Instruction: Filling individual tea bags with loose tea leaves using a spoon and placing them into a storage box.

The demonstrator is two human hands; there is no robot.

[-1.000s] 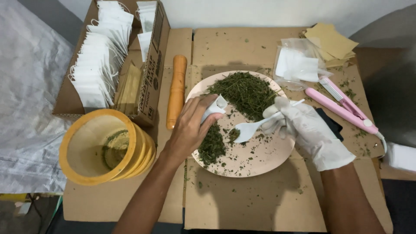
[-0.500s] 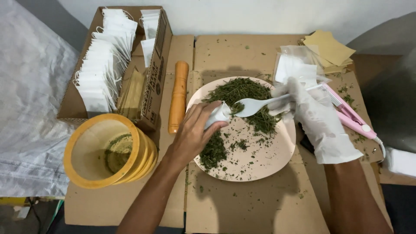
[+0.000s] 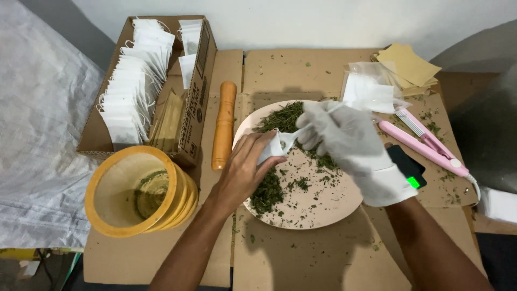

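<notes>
Left hand: bare, fingers pinched on a small white filter bag, holding it over the left half of the plate.
Right hand: in a white glove, fingers curled around the handle of a white spoon; the spoon's bowl meets the bag's mouth.
Plate: round, pale pink, near the middle of the worktop, carrying dried green herb heaped at its far side, with a smaller clump at its near left and loose bits scattered between.
Worktop: covered with flattened brown cardboard, flecked with herb crumbs.
Wooden rolling pin: lies just left of the plate, pointing away from the person.
Cardboard box: far left corner, packed with rows of white bags.
Yellow bowls: stacked, tilted, at the near left, just in front of the box.
Pink sealer: right of the plate, beside a black scale with a green lit display.
Clear packet of white bags: far right, next to tan paper sheets.
</notes>
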